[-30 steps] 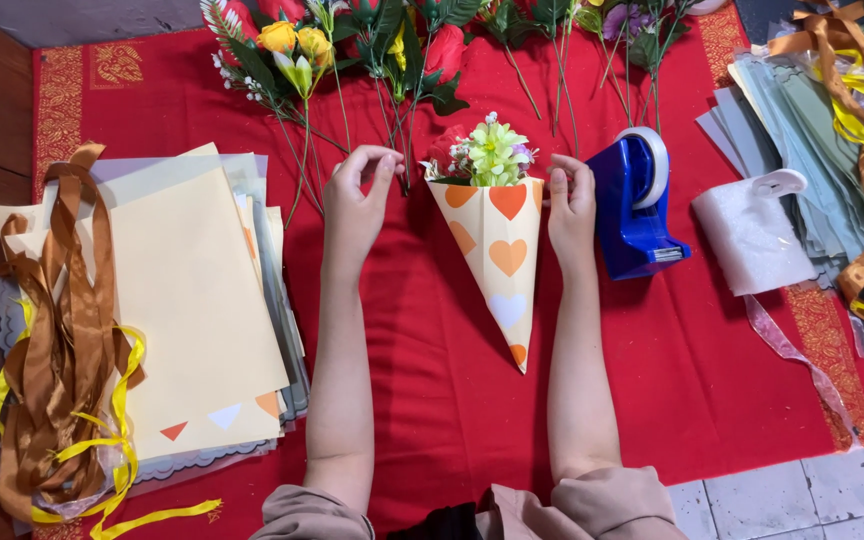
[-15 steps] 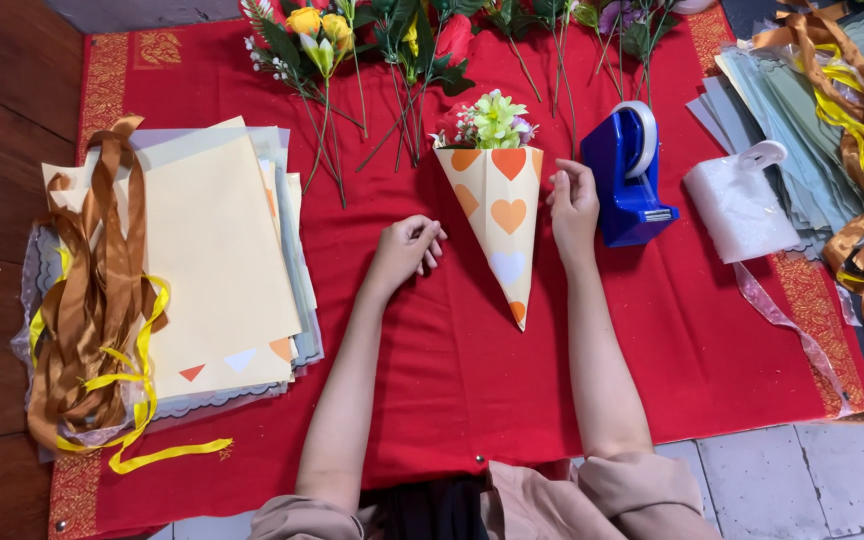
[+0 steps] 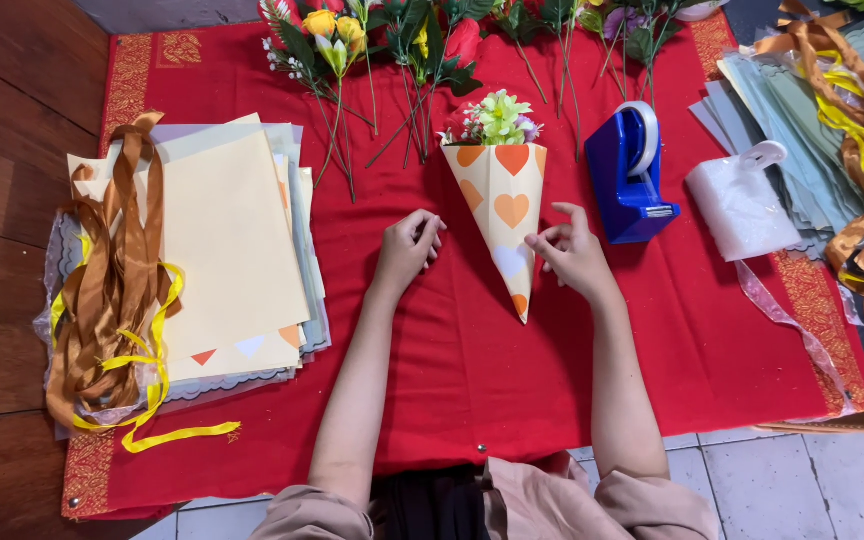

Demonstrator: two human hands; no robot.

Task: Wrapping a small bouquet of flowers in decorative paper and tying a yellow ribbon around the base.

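A paper cone printed with orange hearts lies on the red cloth, point toward me, with green and pink artificial flowers in its mouth. My left hand rests just left of the cone, fingers curled in, holding nothing I can see. My right hand sits at the cone's right edge with its fingertips touching or almost touching the paper.
A blue tape dispenser stands right of the cone, a white roll beyond it. Paper sheets with brown and yellow ribbons lie left. Loose flower stems line the far edge; more sheets and ribbons lie right.
Both hands have drawn back from the cone's top toward me. The left hand moved from the cloth closer to the cone and curled; the right slid down the cone's right edge.
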